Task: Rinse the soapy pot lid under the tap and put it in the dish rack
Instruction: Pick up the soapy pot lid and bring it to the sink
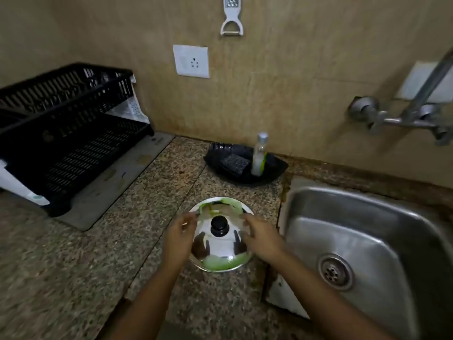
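A shiny steel pot lid [220, 251] with a black knob lies on the granite counter, smeared with green soap along its near and far rims. My left hand [180, 235] is at the lid's left edge with fingers spread. My right hand [261, 238] rests over the lid's right edge, fingers apart. Neither hand has a clear grip on it. The steel sink [367, 217] is to the right, and the tap [416, 111] is on the wall above it, with no water running. The black two-tier dish rack [68, 133] stands at the back left.
A black tray [218, 153] with a scrub pad [234, 163] and a soap bottle [259, 155] sits behind the lid. A wall socket [191, 61] and a hanging peeler [231, 15] are on the wall. A grey mat [117, 177] lies under the rack.
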`<state>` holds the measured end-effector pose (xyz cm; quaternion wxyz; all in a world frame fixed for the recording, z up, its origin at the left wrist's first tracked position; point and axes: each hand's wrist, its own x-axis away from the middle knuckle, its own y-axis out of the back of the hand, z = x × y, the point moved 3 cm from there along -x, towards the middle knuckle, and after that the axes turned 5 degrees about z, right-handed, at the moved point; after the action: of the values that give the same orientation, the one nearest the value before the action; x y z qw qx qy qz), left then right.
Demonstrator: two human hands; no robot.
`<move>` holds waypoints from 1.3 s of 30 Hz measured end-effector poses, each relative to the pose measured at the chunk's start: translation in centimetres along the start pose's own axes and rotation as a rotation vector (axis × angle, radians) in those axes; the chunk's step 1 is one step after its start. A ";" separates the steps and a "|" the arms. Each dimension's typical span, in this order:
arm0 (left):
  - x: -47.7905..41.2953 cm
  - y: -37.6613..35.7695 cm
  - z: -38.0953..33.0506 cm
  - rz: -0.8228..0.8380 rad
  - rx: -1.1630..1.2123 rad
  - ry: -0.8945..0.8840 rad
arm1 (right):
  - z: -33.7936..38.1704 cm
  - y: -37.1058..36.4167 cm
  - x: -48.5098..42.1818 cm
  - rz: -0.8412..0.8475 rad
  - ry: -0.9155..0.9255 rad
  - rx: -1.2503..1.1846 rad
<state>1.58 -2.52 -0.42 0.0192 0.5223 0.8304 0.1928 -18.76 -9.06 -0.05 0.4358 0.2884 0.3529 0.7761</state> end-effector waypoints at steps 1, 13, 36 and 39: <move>-0.9 0.4 0.2 -0.001 0.015 0.003 | 0.8 -0.6 -0.8 0.028 0.012 0.041; -6.7 3.5 2.4 0.058 0.024 0.116 | 4.4 -5.9 -5.5 0.085 0.021 0.235; -2.0 -12.5 -8.7 0.313 0.313 0.164 | -6.3 9.0 3.8 -0.324 0.106 -0.125; 0.2 -16.8 -11.2 0.347 0.356 0.134 | -9.7 11.4 5.6 -0.345 0.049 -0.146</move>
<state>-15.61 -12.05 4.21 -0.1613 0.6384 0.7486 0.0783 -34.02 -11.25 4.22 0.5734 0.1722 0.3502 0.7203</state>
